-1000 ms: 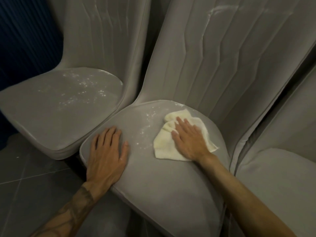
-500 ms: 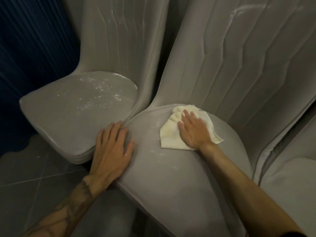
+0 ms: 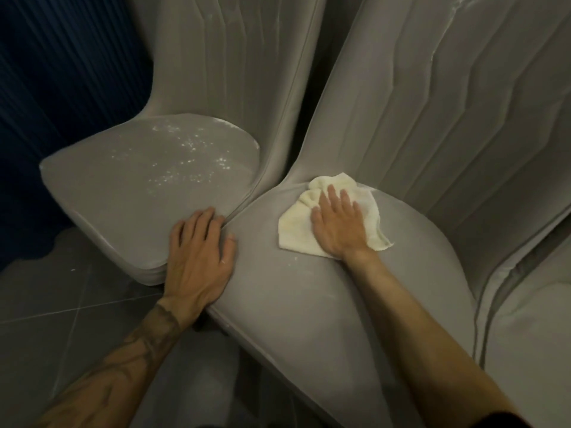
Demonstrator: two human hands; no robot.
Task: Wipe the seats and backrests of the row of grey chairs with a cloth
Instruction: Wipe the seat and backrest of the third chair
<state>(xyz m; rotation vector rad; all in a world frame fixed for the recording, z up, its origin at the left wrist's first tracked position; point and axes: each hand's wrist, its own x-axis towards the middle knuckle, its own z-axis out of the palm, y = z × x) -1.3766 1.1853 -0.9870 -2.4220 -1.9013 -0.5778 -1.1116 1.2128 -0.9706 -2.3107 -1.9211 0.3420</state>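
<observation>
Three grey upholstered chairs stand side by side. On the middle chair's seat [image 3: 296,304] lies a pale yellow cloth [image 3: 296,227], close to where the seat meets the ribbed backrest [image 3: 432,118]. My right hand [image 3: 338,230] presses flat on the cloth with straight fingers. My left hand [image 3: 197,257] rests flat on the seat's left edge, its fingertips touching the left chair's seat [image 3: 139,205]. White dust specks cover the back of the left seat. A few specks lie below the cloth.
The right chair [image 3: 531,350] shows only partly at the frame's edge. Dark grey floor tiles [image 3: 61,304] lie below the left chair. A dark blue ribbed wall [image 3: 61,72] stands behind it on the left.
My right hand slid the cloth up the middle seat toward the backrest, clearing the dust that lay left of it. My left hand stayed on the seat's left edge.
</observation>
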